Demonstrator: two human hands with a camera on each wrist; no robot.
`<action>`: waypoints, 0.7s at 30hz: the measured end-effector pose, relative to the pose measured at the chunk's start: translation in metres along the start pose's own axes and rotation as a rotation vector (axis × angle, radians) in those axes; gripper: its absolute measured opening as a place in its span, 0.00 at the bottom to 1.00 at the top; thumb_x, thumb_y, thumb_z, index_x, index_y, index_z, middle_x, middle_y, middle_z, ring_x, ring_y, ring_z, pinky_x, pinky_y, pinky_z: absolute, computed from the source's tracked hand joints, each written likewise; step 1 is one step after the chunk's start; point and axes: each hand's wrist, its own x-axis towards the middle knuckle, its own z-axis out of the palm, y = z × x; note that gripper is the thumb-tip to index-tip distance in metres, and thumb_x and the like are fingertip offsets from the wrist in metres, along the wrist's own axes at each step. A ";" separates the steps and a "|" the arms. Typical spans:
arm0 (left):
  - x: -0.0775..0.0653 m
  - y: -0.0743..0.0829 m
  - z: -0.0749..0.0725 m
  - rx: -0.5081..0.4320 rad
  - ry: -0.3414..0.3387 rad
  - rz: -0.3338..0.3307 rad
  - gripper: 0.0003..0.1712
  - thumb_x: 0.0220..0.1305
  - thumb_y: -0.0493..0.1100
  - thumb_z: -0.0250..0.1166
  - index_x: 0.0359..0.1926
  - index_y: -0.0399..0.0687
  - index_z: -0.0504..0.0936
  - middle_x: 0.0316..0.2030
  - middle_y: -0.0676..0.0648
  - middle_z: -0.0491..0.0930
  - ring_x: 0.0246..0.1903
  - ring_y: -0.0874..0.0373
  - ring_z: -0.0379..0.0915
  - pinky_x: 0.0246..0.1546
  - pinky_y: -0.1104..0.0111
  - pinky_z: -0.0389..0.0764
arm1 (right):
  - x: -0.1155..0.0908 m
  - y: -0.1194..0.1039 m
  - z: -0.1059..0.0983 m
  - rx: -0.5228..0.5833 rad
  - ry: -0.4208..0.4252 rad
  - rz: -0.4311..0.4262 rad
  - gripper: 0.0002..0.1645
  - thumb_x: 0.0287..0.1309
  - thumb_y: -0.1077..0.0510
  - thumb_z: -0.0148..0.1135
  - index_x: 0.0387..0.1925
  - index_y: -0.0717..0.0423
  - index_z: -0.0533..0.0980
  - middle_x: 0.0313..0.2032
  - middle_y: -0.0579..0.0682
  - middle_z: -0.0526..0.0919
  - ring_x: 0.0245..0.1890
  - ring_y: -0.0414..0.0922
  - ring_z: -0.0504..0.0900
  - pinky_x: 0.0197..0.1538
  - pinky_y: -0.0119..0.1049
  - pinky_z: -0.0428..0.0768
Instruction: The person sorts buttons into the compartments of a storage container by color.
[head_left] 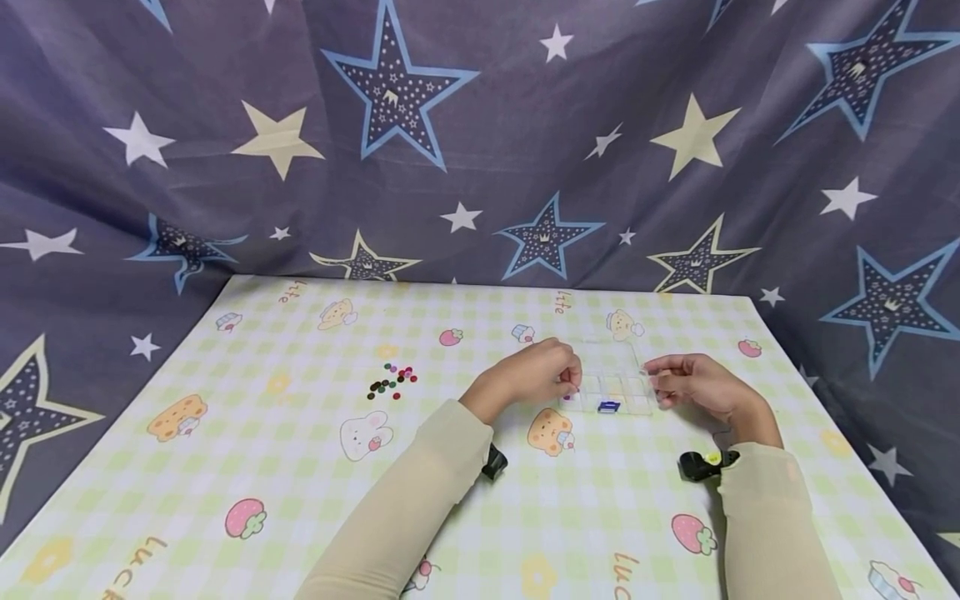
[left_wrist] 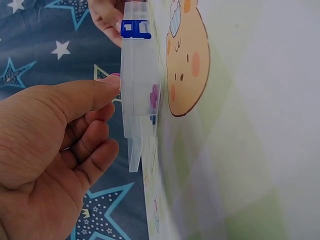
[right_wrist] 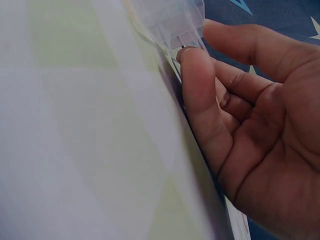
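Note:
A clear plastic compartment box [head_left: 617, 386] with a blue latch [head_left: 609, 407] on its front lies on the table, its lid raised at the back. My left hand [head_left: 542, 373] is over the box's left front corner. Between its thumb and finger shows a small pink round piece [left_wrist: 116, 75], mostly hidden by the fingertips. Through the box wall I see purple pieces [left_wrist: 153, 96] in a left compartment. At the right side, my right hand [head_left: 693, 383] holds the box edge between thumb and fingers.
Several small round pieces [head_left: 386, 385] in red, green, black and purple lie scattered on the table left of the box. A checked cloth with cartoon prints covers the table [head_left: 300, 500]. Behind it hangs a dark star-patterned curtain [head_left: 480, 167].

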 end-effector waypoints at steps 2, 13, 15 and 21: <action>0.001 0.000 0.000 0.003 0.001 0.001 0.07 0.68 0.40 0.69 0.31 0.53 0.84 0.30 0.58 0.78 0.37 0.63 0.71 0.46 0.74 0.71 | -0.001 -0.001 0.000 0.001 0.000 -0.001 0.30 0.70 0.64 0.60 0.67 0.77 0.65 0.39 0.54 0.82 0.33 0.44 0.82 0.41 0.38 0.85; -0.004 0.000 -0.007 0.031 0.007 -0.014 0.06 0.69 0.40 0.68 0.33 0.53 0.85 0.32 0.57 0.79 0.40 0.61 0.71 0.48 0.72 0.72 | -0.001 0.000 0.000 -0.006 0.005 -0.003 0.30 0.70 0.63 0.61 0.67 0.77 0.65 0.38 0.54 0.83 0.32 0.44 0.82 0.40 0.38 0.85; -0.007 -0.002 -0.010 0.043 0.016 -0.012 0.05 0.68 0.40 0.68 0.33 0.53 0.85 0.33 0.57 0.79 0.40 0.61 0.72 0.50 0.71 0.72 | 0.000 0.000 0.000 -0.009 0.007 -0.003 0.30 0.70 0.63 0.61 0.67 0.76 0.65 0.38 0.54 0.83 0.32 0.44 0.82 0.40 0.38 0.85; -0.020 -0.016 -0.017 0.075 0.047 0.008 0.05 0.67 0.37 0.68 0.32 0.50 0.85 0.32 0.55 0.80 0.39 0.59 0.72 0.54 0.67 0.71 | -0.001 -0.001 0.000 -0.013 0.010 -0.001 0.30 0.70 0.63 0.61 0.66 0.77 0.65 0.38 0.54 0.83 0.33 0.44 0.82 0.40 0.38 0.85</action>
